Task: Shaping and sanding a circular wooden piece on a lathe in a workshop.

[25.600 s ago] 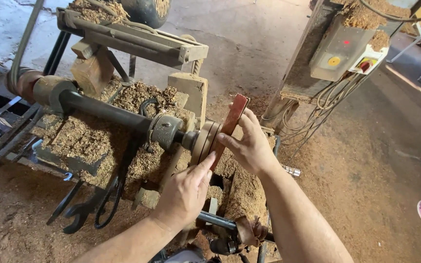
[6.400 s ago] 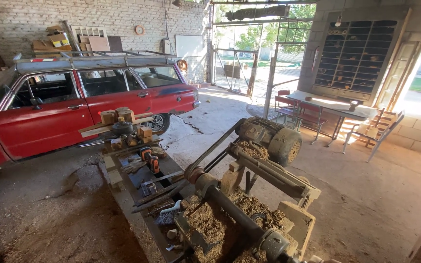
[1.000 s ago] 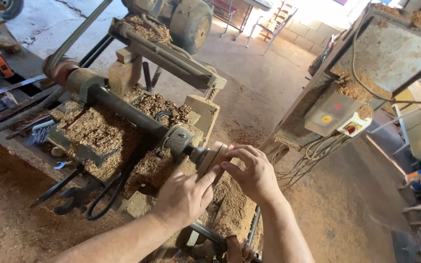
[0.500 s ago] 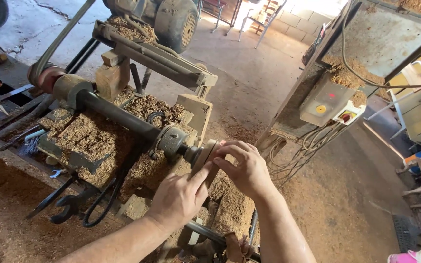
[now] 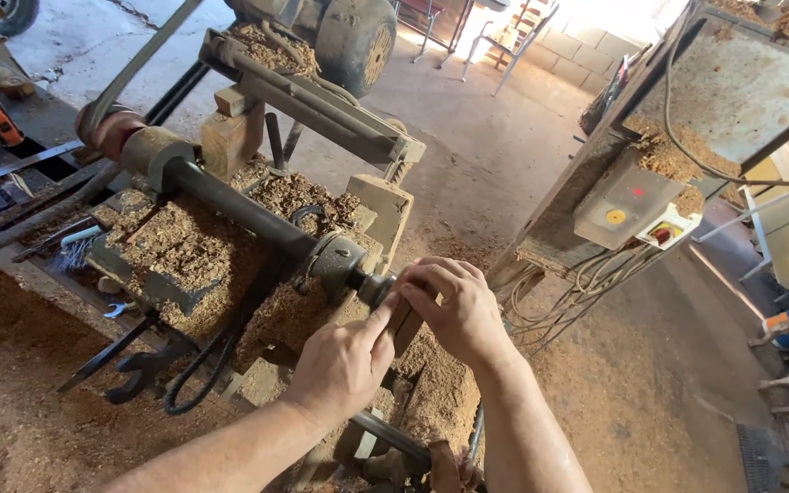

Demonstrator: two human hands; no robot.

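hands (image 5: 454, 306) now cover the disc

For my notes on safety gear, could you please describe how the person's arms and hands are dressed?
Both forearms are bare, with no sleeves in view. The left hand and right hand wear no gloves; no rings, watch or wristband show. The fingers are uncovered.
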